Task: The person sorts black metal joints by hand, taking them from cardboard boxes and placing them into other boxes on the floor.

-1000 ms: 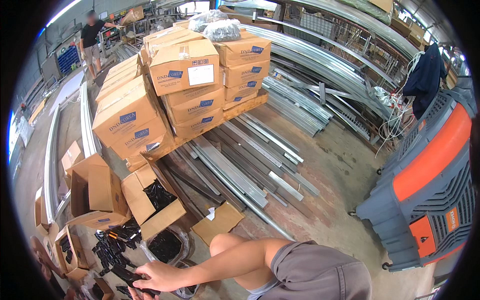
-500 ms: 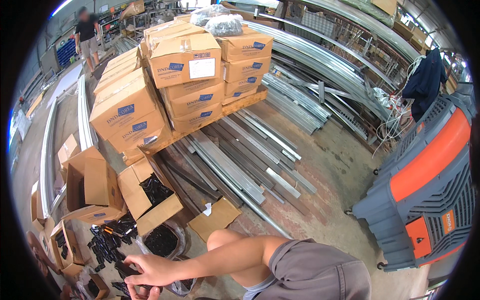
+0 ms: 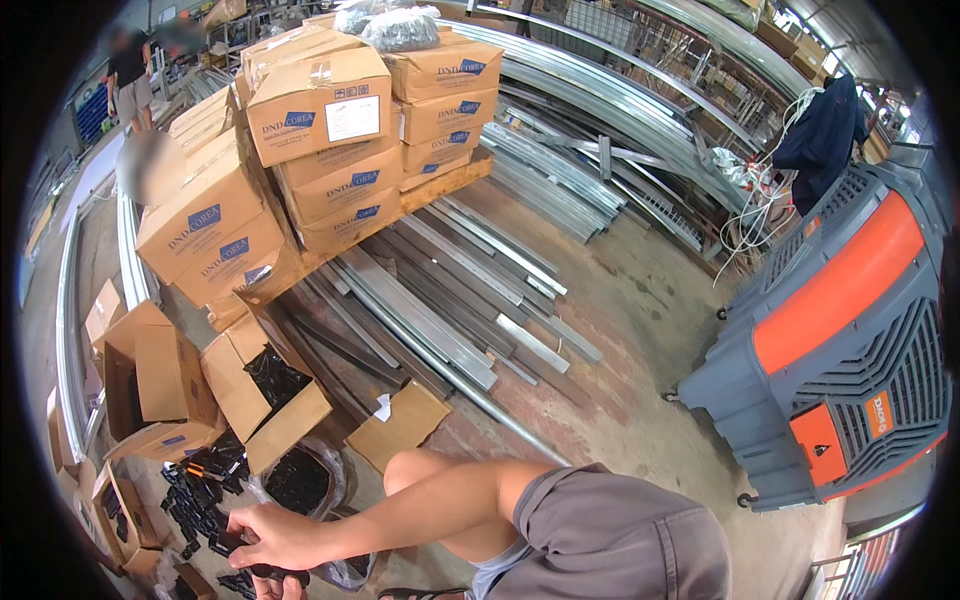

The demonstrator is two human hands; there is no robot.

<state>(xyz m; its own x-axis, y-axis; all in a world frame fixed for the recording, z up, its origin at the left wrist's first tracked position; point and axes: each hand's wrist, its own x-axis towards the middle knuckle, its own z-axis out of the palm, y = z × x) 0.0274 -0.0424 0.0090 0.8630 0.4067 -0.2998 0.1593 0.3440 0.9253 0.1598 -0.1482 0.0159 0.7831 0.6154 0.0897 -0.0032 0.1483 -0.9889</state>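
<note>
My right hand [image 3: 272, 535] reaches across from the right, above a pile of black parts [image 3: 195, 500] on the floor. Its fingers are closed round a small black part [image 3: 228, 541] whose exact kind I cannot make out. Just below, at the lower edge, only some fingers of my left hand [image 3: 280, 588] show, bent beside a dark piece [image 3: 275, 572]; the rest of that hand is out of sight. A clear plastic bag [image 3: 297, 482] full of black pieces stands close beyond my right wrist.
Open cartons [image 3: 155, 385] with black contents stand at the left; another carton [image 3: 265, 385] holds black bags. Beyond, stacked boxes [image 3: 320, 120] rest on a wooden pallet [image 3: 440, 185]. Metal profiles [image 3: 430, 310] lie across the floor. A large grey and orange wheeled unit [image 3: 830, 330] stands right. A person [image 3: 128, 75] stands far left.
The whole view has shifted, so the scene sits farther left and slightly higher. My right hand stays over the black parts, still gripping one. A blurred patch now shows beside the stacked boxes.
</note>
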